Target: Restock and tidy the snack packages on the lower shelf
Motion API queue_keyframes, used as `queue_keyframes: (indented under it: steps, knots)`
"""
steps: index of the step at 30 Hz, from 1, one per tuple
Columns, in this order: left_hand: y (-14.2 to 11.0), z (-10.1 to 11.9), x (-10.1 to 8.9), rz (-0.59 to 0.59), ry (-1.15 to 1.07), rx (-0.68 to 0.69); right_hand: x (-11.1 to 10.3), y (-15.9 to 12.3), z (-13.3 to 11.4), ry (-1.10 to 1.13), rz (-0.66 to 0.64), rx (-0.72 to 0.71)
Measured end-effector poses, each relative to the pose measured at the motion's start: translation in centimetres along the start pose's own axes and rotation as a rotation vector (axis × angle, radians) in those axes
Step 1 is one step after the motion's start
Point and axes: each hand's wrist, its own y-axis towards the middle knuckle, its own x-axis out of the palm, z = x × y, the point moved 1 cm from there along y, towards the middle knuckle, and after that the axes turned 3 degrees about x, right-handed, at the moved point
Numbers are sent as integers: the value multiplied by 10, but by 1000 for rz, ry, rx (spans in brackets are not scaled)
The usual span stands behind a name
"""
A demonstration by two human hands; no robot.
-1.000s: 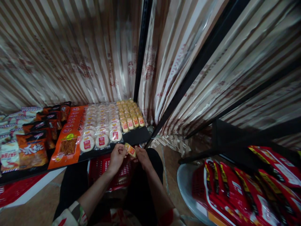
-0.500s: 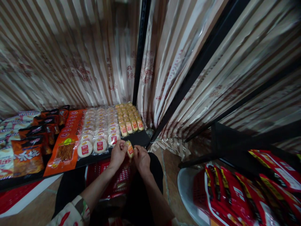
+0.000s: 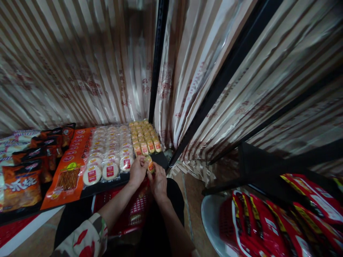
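Between my two hands is a small wrapped snack (image 3: 149,165), yellowish with an orange-red label. The fingers of my left hand (image 3: 138,170) pinch its left side. My right hand (image 3: 158,181) is closed on its lower right side. Just beyond them, on the black shelf (image 3: 159,158), stand rows of matching small yellow packs (image 3: 144,135). To their left lie rows of round white wrapped crackers (image 3: 110,170) with red labels. A red basket (image 3: 138,207) sits below my forearms, with a small pack visible inside.
Farther left are an orange pack of sticks (image 3: 68,175) and orange-black snack bags (image 3: 23,185). A striped curtain (image 3: 80,64) hangs behind, with dark metal posts (image 3: 158,64) before it. At the lower right, red packets (image 3: 268,217) fill a basket in a pale tub (image 3: 210,221).
My hands have moved slightly up and closer together around the wrapped snack, nearer the front row of yellow packs. The view has shifted a little to the right.
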Motion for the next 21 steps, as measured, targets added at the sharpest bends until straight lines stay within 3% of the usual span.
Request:
queue_keyframes:
  steps: [11, 21]
  knots:
    - [17, 6, 21, -45, -94, 10, 15, 21, 16, 31, 92, 95]
    - [23, -6, 30, -59, -98, 22, 24, 49, 18, -9, 100, 156]
